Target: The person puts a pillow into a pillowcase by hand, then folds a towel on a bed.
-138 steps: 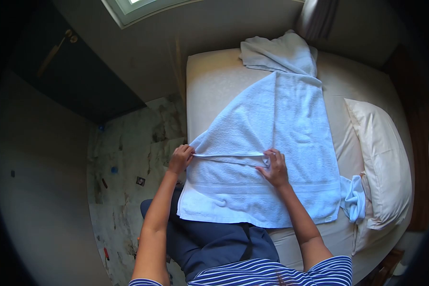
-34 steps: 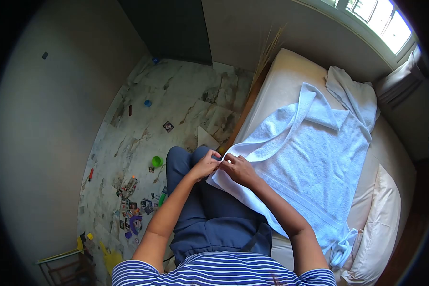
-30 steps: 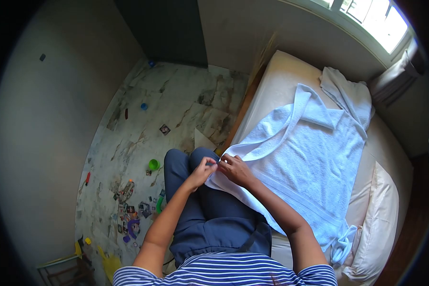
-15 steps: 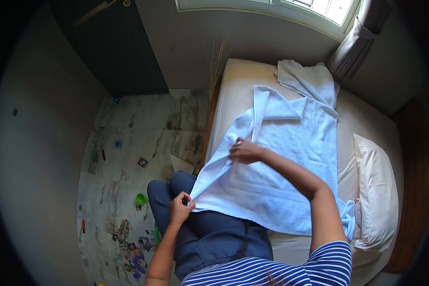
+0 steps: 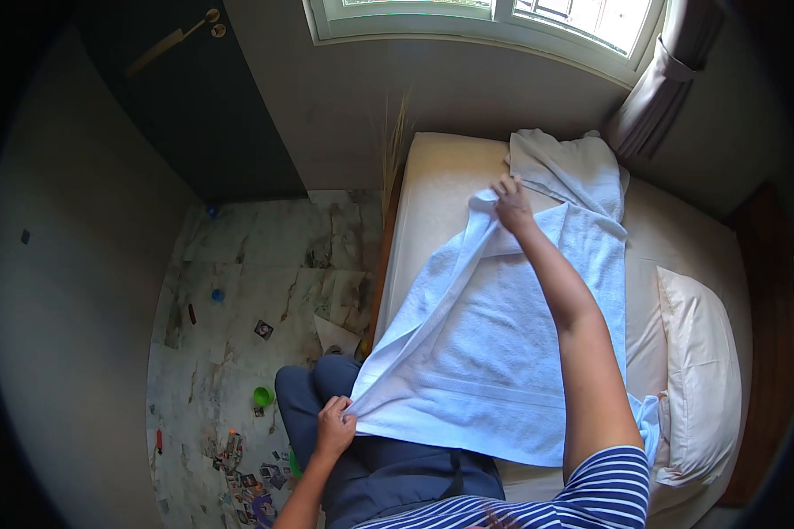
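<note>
A light blue towel lies spread over the bed, its near end across my lap. My left hand is closed on the towel's near left corner, beside my knee. Farther up, my right hand is at the towel's far left corner, its fingers bent against the raised cloth. Between my two hands the left edge is folded loosely inward in a long slanting ridge. The fingertips of my right hand are slightly blurred.
The bed holds a crumpled pale cloth at its far end and a white pillow at right. On the floor at left lie a green cup, a blue object and several scattered cards.
My right hand has moved from the middle of the towel's left edge up to its far corner. The folded flap there has changed shape. My left hand still grips the near corner.
</note>
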A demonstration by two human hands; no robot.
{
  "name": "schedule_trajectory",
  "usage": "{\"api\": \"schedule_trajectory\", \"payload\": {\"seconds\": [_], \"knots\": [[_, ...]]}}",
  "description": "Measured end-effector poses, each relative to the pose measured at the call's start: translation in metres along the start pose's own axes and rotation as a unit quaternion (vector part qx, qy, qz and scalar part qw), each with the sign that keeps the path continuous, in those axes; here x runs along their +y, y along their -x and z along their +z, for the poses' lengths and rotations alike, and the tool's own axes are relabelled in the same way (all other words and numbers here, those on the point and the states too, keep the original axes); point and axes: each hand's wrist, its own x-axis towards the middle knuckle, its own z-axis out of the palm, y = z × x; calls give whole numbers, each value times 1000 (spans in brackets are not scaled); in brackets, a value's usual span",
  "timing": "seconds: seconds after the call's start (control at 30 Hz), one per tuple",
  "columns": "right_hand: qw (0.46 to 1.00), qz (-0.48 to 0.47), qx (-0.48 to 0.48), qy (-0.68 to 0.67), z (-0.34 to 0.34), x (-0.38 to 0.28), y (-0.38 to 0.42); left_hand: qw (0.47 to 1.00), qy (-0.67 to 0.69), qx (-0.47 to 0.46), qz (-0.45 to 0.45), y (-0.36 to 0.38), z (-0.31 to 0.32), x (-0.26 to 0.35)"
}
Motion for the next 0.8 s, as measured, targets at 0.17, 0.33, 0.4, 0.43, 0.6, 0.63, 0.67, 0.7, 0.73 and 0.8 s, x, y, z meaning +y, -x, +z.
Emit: {"api": "schedule_trajectory", "payload": {"seconds": [0.17, 0.33, 0.4, 0.43, 0.6, 0.63, 0.67, 0.7, 0.73, 0.8], "knots": [[995, 87, 2, 42, -18, 76, -28, 997, 13, -54, -50, 4, -20, 7], [968, 189, -3, -165, -103, 127, -28, 997, 0, -46, -61, -1, -25, 11], [897, 197, -38, -394, -101, 147, -34, 990, 22, -58, -129, 2, -28, 8], [841, 198, -54, -501, -98, 158, -35, 987, 59, -55, -138, 8, -26, 4], [822, 243, -104, -505, -127, 121, -59, 981, 50, -109, -153, 26, -22, -9], [806, 267, -108, -517, -138, 110, -64, 979, 27, -123, -161, 27, -23, -10], [799, 288, -90, -520, -140, 100, -74, 983, 37, -102, -147, 28, -22, -11], [813, 280, -64, -506, -142, 94, -84, 981, 45, -108, -155, 29, -23, -13], [832, 269, -34, -484, -139, 86, -97, 979, 54, -111, -163, 28, -22, -16], [861, 248, 38, -443, -131, 66, -124, 971, 86, -121, -185, 28, -20, -27]]}}
